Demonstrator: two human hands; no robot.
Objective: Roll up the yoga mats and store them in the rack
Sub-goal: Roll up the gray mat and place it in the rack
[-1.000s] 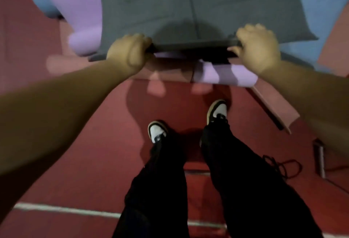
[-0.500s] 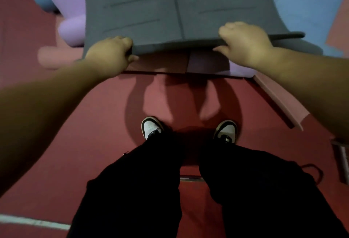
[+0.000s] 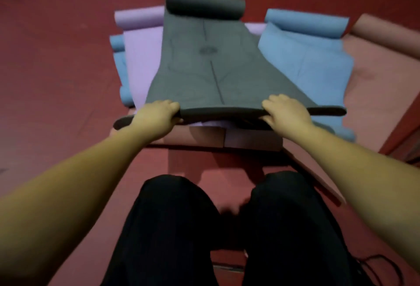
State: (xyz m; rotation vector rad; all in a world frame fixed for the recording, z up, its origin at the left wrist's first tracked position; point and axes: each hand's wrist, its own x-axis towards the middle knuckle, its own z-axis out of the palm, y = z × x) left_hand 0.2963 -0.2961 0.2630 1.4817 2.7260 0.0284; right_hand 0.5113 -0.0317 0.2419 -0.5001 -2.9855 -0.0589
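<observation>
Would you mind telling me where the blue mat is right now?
In the head view, the blue mat lies to the right of the grey mat, atop the pink mat, far end curled.

The dark grey foam yoga mat (image 3: 204, 74) looks matt and finely textured, with faint darker lines printed on it. The lilac foam mat (image 3: 141, 58) and the light blue foam mat (image 3: 304, 63) look smooth and matt. The dark red floor (image 3: 56, 70) is dull, faintly creased. The black cloth trousers (image 3: 177, 229) look soft.

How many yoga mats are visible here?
5: gray mat on top, held; purple mat under it; blue mat right; second blue mat far left; pink mat underneath. Others may be hidden.
</observation>
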